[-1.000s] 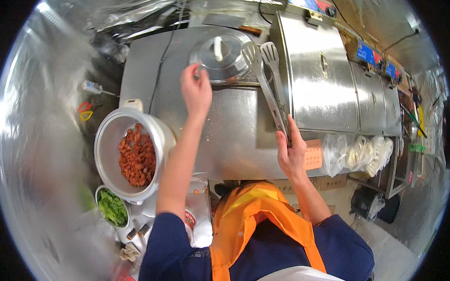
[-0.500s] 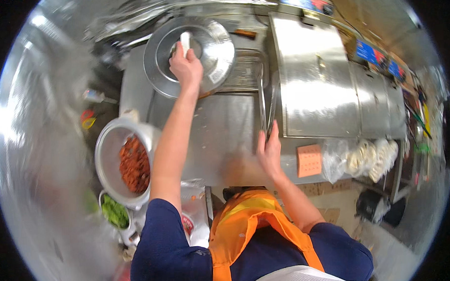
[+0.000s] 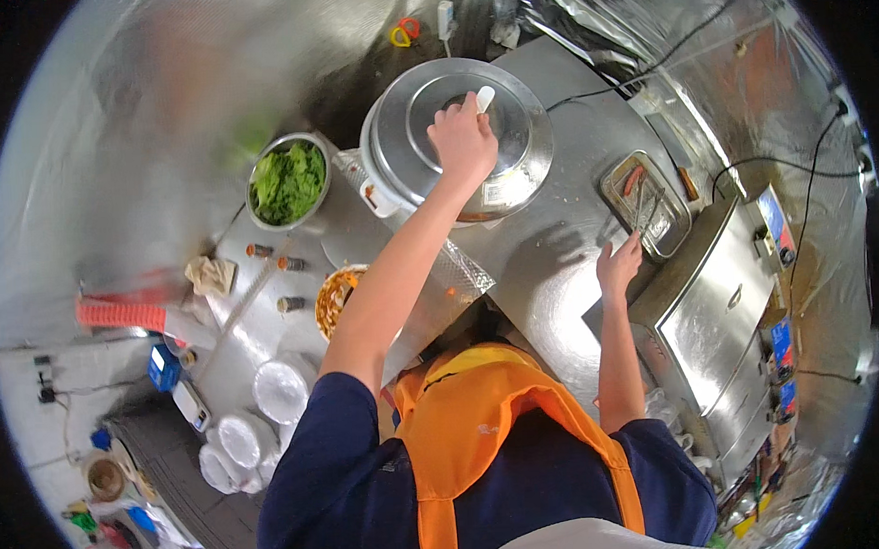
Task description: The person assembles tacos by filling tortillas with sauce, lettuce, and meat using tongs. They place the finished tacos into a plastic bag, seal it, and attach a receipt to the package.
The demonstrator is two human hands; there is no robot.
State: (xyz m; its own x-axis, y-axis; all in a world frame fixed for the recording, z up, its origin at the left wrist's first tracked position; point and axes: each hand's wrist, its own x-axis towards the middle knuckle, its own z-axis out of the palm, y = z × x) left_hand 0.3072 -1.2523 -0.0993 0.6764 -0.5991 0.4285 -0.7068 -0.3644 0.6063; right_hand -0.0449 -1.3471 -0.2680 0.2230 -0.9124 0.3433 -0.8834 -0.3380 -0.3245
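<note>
A large round steel pot with a domed lid (image 3: 426, 154) stands at the back of the steel counter (image 3: 546, 271). My left hand (image 3: 462, 138) reaches forward and closes on the lid's middle; a short white handle (image 3: 485, 99) sticks out above the fingers. My right hand (image 3: 618, 266) rests flat on the counter with fingers apart, holding nothing, just in front of a small rectangular metal tray (image 3: 650, 209) with utensils in it.
A steel bowl of chopped green leaves (image 3: 286, 183) sits left of the pot. An orange-rimmed bowl (image 3: 336, 299) and stacked white round lids (image 3: 274, 389) lie lower left. A stainless box-shaped appliance (image 3: 717, 323) stands at the right. Foil covers the walls.
The view has swung left and closer. My left hand stays on the pot lid. My right hand has moved forward to beside the small tray. The bowl of red food has left the view.
</note>
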